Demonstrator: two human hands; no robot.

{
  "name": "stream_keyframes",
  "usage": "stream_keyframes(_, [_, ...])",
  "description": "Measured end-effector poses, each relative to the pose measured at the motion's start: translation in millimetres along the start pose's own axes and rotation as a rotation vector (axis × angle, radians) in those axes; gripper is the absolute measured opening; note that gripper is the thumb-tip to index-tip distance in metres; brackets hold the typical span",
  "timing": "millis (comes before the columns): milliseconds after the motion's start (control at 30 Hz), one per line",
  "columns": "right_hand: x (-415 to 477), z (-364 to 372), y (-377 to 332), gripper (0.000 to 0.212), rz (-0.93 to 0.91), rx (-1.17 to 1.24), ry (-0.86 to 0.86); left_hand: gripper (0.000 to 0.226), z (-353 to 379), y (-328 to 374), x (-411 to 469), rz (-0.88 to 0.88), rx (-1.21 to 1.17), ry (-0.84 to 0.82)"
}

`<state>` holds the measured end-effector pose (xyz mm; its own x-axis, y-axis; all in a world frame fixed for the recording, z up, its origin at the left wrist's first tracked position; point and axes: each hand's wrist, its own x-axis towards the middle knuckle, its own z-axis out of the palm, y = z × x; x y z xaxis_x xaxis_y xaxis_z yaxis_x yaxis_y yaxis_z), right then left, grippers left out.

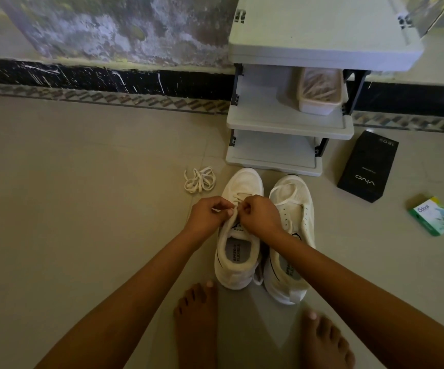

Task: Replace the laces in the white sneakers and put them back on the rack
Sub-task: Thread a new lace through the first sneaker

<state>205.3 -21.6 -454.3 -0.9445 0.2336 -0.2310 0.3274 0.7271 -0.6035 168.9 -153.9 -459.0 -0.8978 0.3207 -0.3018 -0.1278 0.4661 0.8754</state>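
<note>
Currently, the left hand (210, 217) and right hand (261, 217) each pinch the lace (234, 202) near the top eyelets of one white sneaker (238, 262), just before the rack (290, 126). The second sneaker (295, 230) beside it appears mostly unlaced; racking remains outstanding.

Curled fingers of the left hand (210, 215) and right hand (261, 217) pinch the cream flat lace (235, 199) and cover it over the tongue of the left-lying white mesh sneaker (245, 182); eyelets there hidden. Right forearm hides the second white mesh sneaker's (292, 198) collar. Grey plastic shoe rack (290, 121): top cut by upper edge. Contents of its pale translucent tub (319, 91) blurred. Small print on the black cardboard box (367, 166) unreadable. Bare feet (197, 315) cut by lower edge.
</note>
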Motion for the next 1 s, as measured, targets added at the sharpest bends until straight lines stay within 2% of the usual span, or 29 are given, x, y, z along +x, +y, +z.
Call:
stream_keyframes(133, [1,-2,3,0.018,-0.010,0.040,-0.015,0.010,3,2,2,0.005,0.034,0.064])
stream_keyframes(200, [-1,-4,6,0.041,-0.012,-0.013,-0.034,0.011,-1,7,3,0.024,0.039,0.122])
stream_keyframes(267, [-3,-6,10,0.057,-0.010,-0.057,-0.059,0.013,-9,19,3,0.048,-0.117,0.148])
stream_keyframes(400, [-4,-7,15,0.063,-0.053,-0.151,-0.052,0.021,-35,53,6,0.148,-0.535,0.160])
stream_keyframes(467, [-3,-8,15,0.065,-0.066,-0.172,-0.052,0.022,-39,58,9,0.163,-0.634,0.136])
stream_keyframes(533, [-2,-8,15,0.069,-0.095,-0.205,-0.026,0.019,-29,52,9,0.094,-0.432,0.143])
stream_keyframes(600, [1,-8,14,0.078,-0.170,-0.219,0.030,0.016,-17,32,11,0.044,-0.006,0.166])
stream_keyframes(667, [6,-10,14,0.085,-0.232,-0.216,-0.012,0.023,-15,13,12,0.056,0.321,0.133])
stream_keyframes(767, [17,-11,17,0.084,-0.233,-0.276,-0.199,0.019,-20,6,14,0.086,0.519,0.031])
stream_keyframes(833, [20,-10,19,0.081,-0.232,-0.292,-0.234,0.014,-19,9,15,0.085,0.577,-0.008])
stream_keyframes(900, [17,-11,22,0.081,-0.238,-0.280,-0.228,0.011,-20,19,13,0.033,0.303,-0.052])
stream_keyframes(1000, [12,-13,28,0.081,-0.244,-0.255,-0.216,0.020,-41,37,12,0.028,-0.427,-0.108])
